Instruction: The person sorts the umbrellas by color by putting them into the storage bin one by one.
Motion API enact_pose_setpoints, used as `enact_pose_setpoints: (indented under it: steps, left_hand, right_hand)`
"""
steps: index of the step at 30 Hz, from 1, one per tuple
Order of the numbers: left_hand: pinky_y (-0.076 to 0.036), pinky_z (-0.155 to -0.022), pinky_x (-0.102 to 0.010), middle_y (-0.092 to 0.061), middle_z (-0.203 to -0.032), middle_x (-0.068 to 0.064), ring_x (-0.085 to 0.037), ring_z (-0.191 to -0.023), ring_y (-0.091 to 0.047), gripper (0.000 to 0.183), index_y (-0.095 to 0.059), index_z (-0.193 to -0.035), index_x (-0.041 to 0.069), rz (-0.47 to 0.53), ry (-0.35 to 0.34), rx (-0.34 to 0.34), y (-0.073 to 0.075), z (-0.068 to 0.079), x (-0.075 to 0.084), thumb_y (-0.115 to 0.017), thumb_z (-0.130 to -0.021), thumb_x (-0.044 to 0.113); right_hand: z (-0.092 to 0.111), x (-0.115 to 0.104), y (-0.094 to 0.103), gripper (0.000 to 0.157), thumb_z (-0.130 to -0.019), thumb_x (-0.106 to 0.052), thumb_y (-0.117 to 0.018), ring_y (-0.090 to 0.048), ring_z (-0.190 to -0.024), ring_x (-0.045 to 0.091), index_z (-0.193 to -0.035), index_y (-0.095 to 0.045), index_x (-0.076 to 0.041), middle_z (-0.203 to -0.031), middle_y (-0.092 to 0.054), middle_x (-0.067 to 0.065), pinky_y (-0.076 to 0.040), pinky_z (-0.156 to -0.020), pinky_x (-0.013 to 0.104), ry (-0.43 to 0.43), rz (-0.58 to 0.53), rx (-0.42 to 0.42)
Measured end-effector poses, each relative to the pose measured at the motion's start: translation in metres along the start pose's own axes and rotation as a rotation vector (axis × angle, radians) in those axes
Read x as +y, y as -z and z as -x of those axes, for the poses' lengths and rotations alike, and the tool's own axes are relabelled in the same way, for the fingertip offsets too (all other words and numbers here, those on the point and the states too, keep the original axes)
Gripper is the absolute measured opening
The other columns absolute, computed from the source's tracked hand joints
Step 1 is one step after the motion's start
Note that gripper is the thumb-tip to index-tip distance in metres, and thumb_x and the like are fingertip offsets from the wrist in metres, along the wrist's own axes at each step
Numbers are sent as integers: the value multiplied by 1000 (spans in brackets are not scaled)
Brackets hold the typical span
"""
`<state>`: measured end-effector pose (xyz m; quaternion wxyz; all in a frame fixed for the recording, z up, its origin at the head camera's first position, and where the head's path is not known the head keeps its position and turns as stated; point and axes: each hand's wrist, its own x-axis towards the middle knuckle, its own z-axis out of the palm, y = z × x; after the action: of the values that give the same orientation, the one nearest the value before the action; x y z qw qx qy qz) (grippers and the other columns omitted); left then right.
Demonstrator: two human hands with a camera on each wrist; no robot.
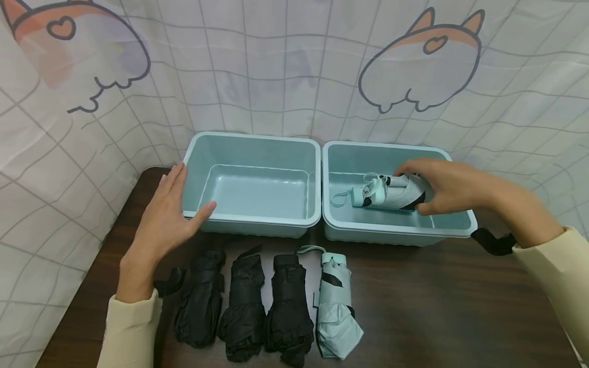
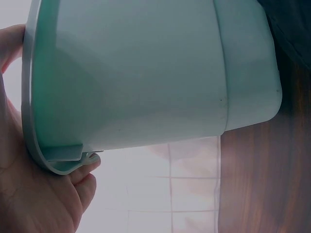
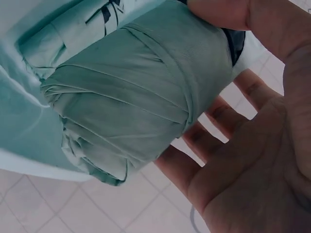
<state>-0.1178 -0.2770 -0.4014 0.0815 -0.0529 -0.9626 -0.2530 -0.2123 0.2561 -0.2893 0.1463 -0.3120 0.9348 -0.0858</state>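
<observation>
My right hand [image 1: 453,186] reaches into the right light-blue bin [image 1: 400,232] and grips a folded mint umbrella [image 3: 131,92] between thumb and fingers. A second mint umbrella [image 3: 70,39] lies alongside it, and a wrist loop [image 1: 340,198] trails on the bin's floor. My left hand [image 1: 163,220] rests at the near left corner of the left light-blue bin [image 1: 257,222]. Its fingers lie along the outer side and its thumb points over the front rim. In the left wrist view, fingertips show just under the rim's lip.
In front of the bins, three folded black umbrellas [image 1: 244,306] and one mint umbrella [image 1: 336,306] lie in a row on the dark wooden table [image 1: 437,306]. The two bins stand side by side. A white checked cloth [image 1: 276,66] with cartoon drawings hangs behind them.
</observation>
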Motion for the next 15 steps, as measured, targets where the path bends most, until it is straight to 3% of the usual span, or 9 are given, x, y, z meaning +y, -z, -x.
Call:
enact_pose_setpoints:
  steps: [5, 9, 12, 15]
  left_hand:
    - [-16, -133, -65, -13, -179, -17, -44, -166, -10, 103, -11, -171, 10, -2, 12, -15, 0, -2, 2, -63, -98, 61]
    - [-16, -132, -66, -13, -179, -18, -45, -166, -10, 103, -11, -171, 10, -4, 14, -17, 1, -2, 2, -63, -98, 61]
    - [-17, -131, -67, -13, -179, -18, -46, -166, -11, 103, -11, -171, 9, -3, 15, -13, 1, -1, 2, -62, -98, 61]
    - [-17, -131, -67, -13, -179, -19, -46, -166, -11, 103, -11, -171, 9, 1, 15, -10, 1, 1, 1, -62, -99, 62]
  right_hand:
    - [-2, 3, -3, 72, -78, -10, -88, -60, -106, 24, -143, -58, -16, -132, -66, 7, -52, -81, 39, -5, -13, -47]
    - [0, 4, -4, 71, -84, -10, -84, -64, -122, 34, -148, -56, -15, -141, -65, 13, -59, -93, 54, -8, -7, -52]
    - [0, 3, -2, 70, -88, -10, -82, -57, -140, 41, -152, -55, -13, -152, -60, 16, -52, -105, 66, -5, 14, -22]
    - [1, 0, -2, 67, -90, -13, -81, -56, -140, 40, -152, -55, -11, -155, -58, 15, -51, -107, 67, -6, 26, -2]
